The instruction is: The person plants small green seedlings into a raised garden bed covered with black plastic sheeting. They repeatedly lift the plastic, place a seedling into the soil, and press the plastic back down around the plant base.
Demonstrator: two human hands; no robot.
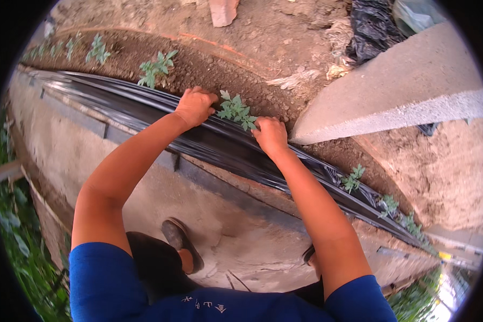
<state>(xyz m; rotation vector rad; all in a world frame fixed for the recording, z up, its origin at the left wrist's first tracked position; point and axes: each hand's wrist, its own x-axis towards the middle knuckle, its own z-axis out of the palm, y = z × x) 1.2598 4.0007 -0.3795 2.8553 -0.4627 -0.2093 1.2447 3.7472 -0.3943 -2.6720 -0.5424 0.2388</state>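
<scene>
A leafy green seedling [236, 109] stands in the soil between my two hands, along the far edge of a long strip of black plastic film [225, 149]. To the left of the seedling, my left hand [196, 106] is bent over the film's far edge, with finger and thumb pinched on it. On the seedling's right side, my right hand [271, 135] grips the same edge, its fingertips close to the lower leaves. Both palms face down, so parts of the fingertips are hidden. The film lies in lengthwise folds.
More seedlings follow the row, one plant [157, 69] to the left and another [352, 178] to the right. A slanting concrete post [390, 84] rises just beyond my right hand. Black plastic [374, 30] lies crumpled behind it. My shoe [181, 243] rests on the concrete path [233, 225].
</scene>
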